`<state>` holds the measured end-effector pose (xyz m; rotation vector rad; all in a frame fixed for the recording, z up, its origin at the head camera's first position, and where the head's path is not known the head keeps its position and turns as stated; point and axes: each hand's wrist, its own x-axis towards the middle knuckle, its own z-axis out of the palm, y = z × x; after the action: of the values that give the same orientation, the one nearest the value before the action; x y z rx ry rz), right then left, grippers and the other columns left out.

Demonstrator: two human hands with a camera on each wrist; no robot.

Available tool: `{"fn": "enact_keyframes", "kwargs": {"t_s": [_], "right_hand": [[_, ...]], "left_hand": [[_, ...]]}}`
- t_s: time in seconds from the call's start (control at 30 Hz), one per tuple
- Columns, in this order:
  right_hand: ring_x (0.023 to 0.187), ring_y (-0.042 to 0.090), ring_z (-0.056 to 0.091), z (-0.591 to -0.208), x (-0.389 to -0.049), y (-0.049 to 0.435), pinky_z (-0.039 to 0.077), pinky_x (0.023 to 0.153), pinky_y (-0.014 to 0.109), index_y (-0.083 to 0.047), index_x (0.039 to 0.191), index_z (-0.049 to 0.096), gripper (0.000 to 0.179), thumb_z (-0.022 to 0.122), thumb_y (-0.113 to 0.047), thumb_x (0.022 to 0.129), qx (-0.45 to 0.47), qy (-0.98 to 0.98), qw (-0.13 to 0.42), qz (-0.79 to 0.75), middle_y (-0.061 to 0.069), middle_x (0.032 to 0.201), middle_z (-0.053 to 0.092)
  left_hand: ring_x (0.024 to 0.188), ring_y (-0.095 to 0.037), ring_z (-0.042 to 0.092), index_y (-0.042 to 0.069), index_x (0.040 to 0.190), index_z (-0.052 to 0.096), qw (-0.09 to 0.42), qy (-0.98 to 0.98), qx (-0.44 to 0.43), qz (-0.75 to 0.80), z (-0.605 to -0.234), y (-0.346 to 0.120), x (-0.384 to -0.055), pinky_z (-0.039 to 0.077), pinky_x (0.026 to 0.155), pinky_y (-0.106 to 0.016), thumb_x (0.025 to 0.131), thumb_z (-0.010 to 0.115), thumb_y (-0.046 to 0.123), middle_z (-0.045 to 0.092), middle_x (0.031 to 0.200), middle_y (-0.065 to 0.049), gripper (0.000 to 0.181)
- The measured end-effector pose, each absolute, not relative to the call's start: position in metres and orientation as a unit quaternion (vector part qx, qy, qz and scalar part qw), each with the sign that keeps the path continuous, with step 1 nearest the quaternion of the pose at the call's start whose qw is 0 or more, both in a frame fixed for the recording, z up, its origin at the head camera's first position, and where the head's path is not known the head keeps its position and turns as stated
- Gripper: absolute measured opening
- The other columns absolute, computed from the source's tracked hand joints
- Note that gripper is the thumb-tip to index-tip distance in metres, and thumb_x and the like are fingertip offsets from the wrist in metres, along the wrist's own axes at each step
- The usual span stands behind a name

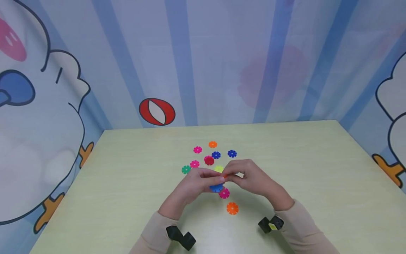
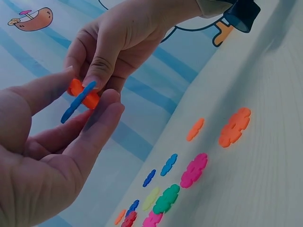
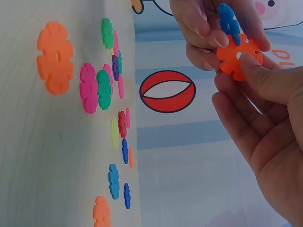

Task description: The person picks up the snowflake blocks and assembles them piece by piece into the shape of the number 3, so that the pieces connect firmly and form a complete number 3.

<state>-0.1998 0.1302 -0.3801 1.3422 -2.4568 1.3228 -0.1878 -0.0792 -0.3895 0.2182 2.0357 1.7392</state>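
Both hands meet above the table, working on two notched plastic snowflake discs. My left hand (image 1: 198, 181) holds a blue snowflake disc (image 1: 216, 188) between thumb and fingers. From the other side, my right hand (image 1: 250, 176) pinches an orange snowflake disc (image 3: 234, 59), its thumb flat against the disc's face. The two discs touch, and in the left wrist view the blue disc (image 2: 71, 109) stands crosswise to the orange one (image 2: 91, 100). Whether their notches are fully interlocked cannot be made out.
Several loose snowflake discs lie flat beyond and below the hands: a green one (image 1: 186, 170), a red one (image 1: 209, 160), a dark blue one (image 1: 232, 153). Nearest the body is an orange disc (image 1: 232, 208). The pale table (image 1: 127, 197) ends at a printed backdrop (image 1: 215, 70).
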Motion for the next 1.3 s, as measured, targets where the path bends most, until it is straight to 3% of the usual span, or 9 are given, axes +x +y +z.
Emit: {"fn": "enact_keyframes", "kwargs": {"t_s": [0.17, 0.4, 0.5, 0.73, 0.9, 1.03, 1.3], "right_hand": [[0.086, 0.011, 0.063, -0.378, -0.201, 0.135, 0.055, 0.074, 0.025, -0.009, 0.1, 0.073, 0.017, 0.073, -0.004, 0.084, 0.407, -0.815, -0.003, 0.414, 0.001, 0.094, 0.07], [0.088, 0.014, 0.063, -0.378, -0.211, 0.153, 0.055, 0.082, 0.034, -0.005, 0.108, 0.069, 0.026, 0.074, -0.009, 0.084, 0.332, -0.859, -0.042, 0.387, 0.006, 0.1, 0.068], [0.089, 0.016, 0.061, -0.383, -0.217, 0.161, 0.054, 0.08, 0.032, -0.002, 0.11, 0.068, 0.028, 0.074, -0.011, 0.084, 0.294, -0.878, -0.069, 0.372, 0.01, 0.101, 0.067], [0.09, 0.021, 0.058, -0.401, -0.228, 0.176, 0.051, 0.073, 0.029, -0.001, 0.111, 0.068, 0.029, 0.073, -0.008, 0.083, 0.217, -0.901, -0.121, 0.357, 0.01, 0.1, 0.065], [0.092, 0.021, 0.055, -0.413, -0.232, 0.178, 0.051, 0.081, 0.034, -0.003, 0.111, 0.068, 0.034, 0.076, -0.01, 0.08, 0.162, -0.912, -0.159, 0.341, 0.007, 0.103, 0.063], [0.092, 0.021, 0.055, -0.418, -0.233, 0.18, 0.051, 0.086, 0.039, -0.003, 0.111, 0.067, 0.037, 0.08, -0.012, 0.077, 0.15, -0.916, -0.165, 0.332, 0.006, 0.103, 0.063], [0.089, 0.021, 0.054, -0.421, -0.234, 0.179, 0.051, 0.083, 0.037, -0.002, 0.109, 0.066, 0.034, 0.079, -0.009, 0.078, 0.148, -0.921, -0.163, 0.321, 0.006, 0.099, 0.062]], "left_hand": [[0.084, -0.016, 0.069, 0.004, 0.115, 0.069, 0.226, 0.737, 0.077, 0.633, -0.391, -0.08, -0.188, 0.056, 0.083, -0.033, 0.088, 0.071, 0.026, 0.071, 0.103, -0.013, 0.035], [0.086, -0.016, 0.069, 0.005, 0.115, 0.069, 0.216, 0.75, 0.059, 0.622, -0.397, -0.081, -0.191, 0.055, 0.084, -0.034, 0.088, 0.071, 0.027, 0.071, 0.102, -0.007, 0.035], [0.088, -0.016, 0.068, 0.006, 0.115, 0.069, 0.212, 0.753, 0.048, 0.621, -0.399, -0.081, -0.192, 0.055, 0.084, -0.033, 0.088, 0.071, 0.028, 0.07, 0.103, -0.006, 0.035], [0.091, -0.018, 0.07, 0.001, 0.116, 0.067, 0.21, 0.725, 0.04, 0.655, -0.403, -0.082, -0.194, 0.055, 0.086, -0.031, 0.089, 0.07, 0.023, 0.069, 0.111, -0.017, 0.035], [0.093, -0.021, 0.07, -0.002, 0.117, 0.066, 0.212, 0.71, 0.041, 0.671, -0.403, -0.082, -0.194, 0.055, 0.085, -0.03, 0.09, 0.068, 0.02, 0.067, 0.113, -0.021, 0.034], [0.094, -0.022, 0.07, -0.002, 0.118, 0.065, 0.215, 0.707, 0.046, 0.672, -0.404, -0.082, -0.194, 0.055, 0.085, -0.029, 0.09, 0.068, 0.019, 0.066, 0.114, -0.022, 0.035], [0.094, -0.02, 0.07, -0.003, 0.122, 0.062, 0.224, 0.702, 0.049, 0.675, -0.408, -0.083, -0.195, 0.055, 0.084, -0.029, 0.092, 0.066, 0.018, 0.064, 0.118, -0.023, 0.037]]}}
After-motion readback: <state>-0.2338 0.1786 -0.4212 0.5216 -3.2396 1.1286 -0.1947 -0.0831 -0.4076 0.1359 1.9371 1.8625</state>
